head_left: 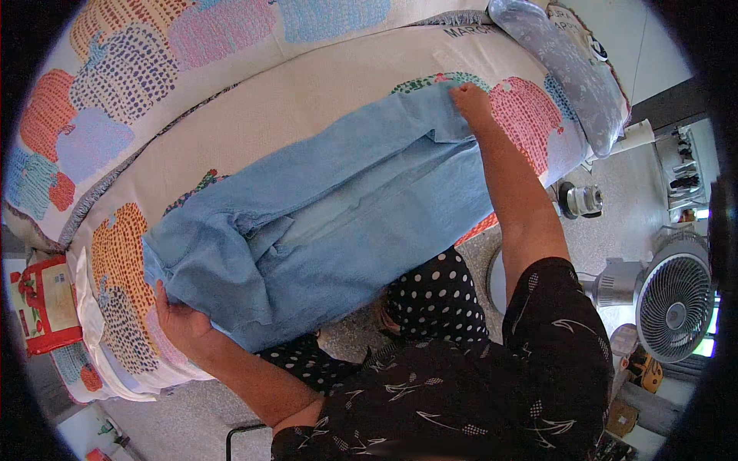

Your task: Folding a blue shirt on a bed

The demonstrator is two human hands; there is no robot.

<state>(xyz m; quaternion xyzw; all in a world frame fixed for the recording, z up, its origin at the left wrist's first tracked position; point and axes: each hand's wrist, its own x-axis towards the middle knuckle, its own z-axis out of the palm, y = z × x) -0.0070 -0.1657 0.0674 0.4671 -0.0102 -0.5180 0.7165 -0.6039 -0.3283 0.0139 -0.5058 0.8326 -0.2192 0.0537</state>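
A pair of light blue denim jeans (346, 253) lies stretched across the patterned sofa cover (307, 84), its wide, rumpled top end to the left and its legs to the right. A long fold runs between the two legs. My right hand (471, 106) is closed on the far right corner, at the leg ends. At the near left, my left hand (182, 319) grips the edge of the wide end; its thumb shows on the side and its other fingers are partly hidden by the cloth. The near edge of the jeans hangs over the sofa's front, above my knees.
A grey floral cushion (565, 73) lies at the far right of the sofa. On the right stand a grey fan (674, 307) and a small glass-and-metal object (582, 200) on the floor. A red-edged bag or packet (48, 303) is at the left end. My polka-dot trousers (438, 300) show below.
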